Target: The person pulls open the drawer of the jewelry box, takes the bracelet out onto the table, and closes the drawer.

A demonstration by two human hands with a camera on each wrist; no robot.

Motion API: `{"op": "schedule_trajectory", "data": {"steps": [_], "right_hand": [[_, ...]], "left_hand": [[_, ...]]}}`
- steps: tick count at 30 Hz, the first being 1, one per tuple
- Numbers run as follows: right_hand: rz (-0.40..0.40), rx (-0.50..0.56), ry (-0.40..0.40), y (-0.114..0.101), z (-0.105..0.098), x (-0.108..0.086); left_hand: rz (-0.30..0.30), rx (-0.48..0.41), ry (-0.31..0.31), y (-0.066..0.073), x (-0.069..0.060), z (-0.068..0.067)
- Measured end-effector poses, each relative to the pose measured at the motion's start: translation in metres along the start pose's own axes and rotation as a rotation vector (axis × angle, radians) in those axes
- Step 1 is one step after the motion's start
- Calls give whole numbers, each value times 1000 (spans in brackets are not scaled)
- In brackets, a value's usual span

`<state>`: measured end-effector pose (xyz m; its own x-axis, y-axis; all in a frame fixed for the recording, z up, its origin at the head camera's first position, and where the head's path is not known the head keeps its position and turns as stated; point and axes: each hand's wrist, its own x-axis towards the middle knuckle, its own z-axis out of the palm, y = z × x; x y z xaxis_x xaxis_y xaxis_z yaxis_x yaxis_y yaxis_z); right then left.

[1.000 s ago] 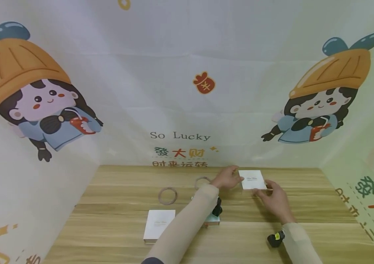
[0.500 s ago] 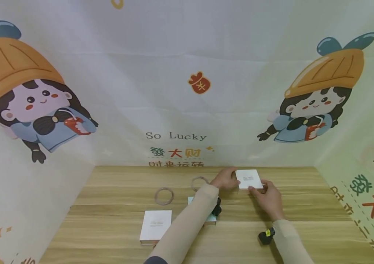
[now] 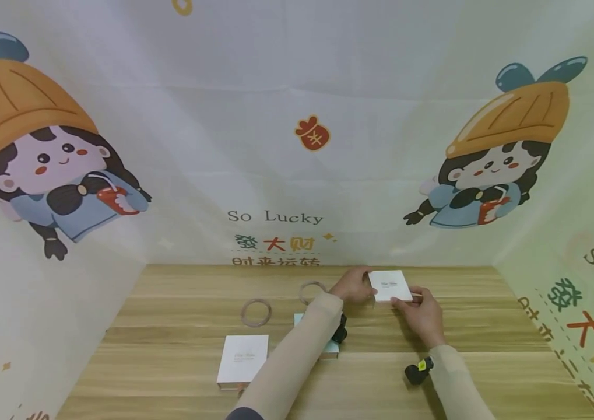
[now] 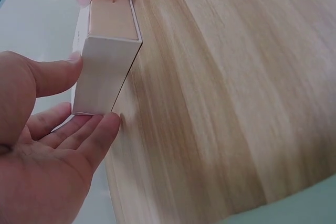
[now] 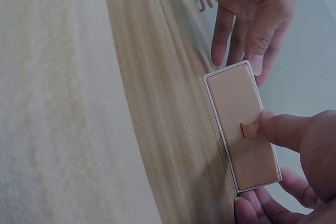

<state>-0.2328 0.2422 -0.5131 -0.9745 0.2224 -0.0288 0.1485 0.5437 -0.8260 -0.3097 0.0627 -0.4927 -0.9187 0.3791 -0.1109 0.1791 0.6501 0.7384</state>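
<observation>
A white square box [image 3: 390,286] with small lettering on its lid stands near the back of the table. My left hand [image 3: 354,286] holds its left side; in the left wrist view the thumb of that hand [image 4: 47,145] lies on the lid's edge and the fingers reach the far end of the box [image 4: 105,72]. My right hand [image 3: 424,315] grips its right front corner. In the right wrist view the right thumb and fingers [image 5: 310,161] hold the box around its tan front face [image 5: 244,129], which has a small tab.
To the left on the wooden table [image 3: 171,350] lie two thin rings, one [image 3: 256,313] nearer and one [image 3: 308,286] farther back. A second white box [image 3: 244,357] sits front left. A pale blue box [image 3: 331,350] is partly hidden by my left forearm. Printed cloth [image 3: 223,146] rises behind.
My right thumb and fingers have closed in on the box's front right corner. The whole head view has shifted slightly, with the rings and other boxes keeping their places.
</observation>
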Motion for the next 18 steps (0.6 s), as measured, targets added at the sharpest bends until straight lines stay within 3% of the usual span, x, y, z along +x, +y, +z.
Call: {"op": "schedule_trajectory", "data": {"steps": [5, 12, 18], "right_hand": [[2, 9, -6, 1, 0, 1], [1, 42, -42, 4, 0, 4], [-3, 39, -82, 6, -6, 4]], "left_hand": [[-2, -23, 13, -3, -2, -3], [16, 10, 46, -9, -7, -6], [-8, 5, 89, -3, -19, -7]]}}
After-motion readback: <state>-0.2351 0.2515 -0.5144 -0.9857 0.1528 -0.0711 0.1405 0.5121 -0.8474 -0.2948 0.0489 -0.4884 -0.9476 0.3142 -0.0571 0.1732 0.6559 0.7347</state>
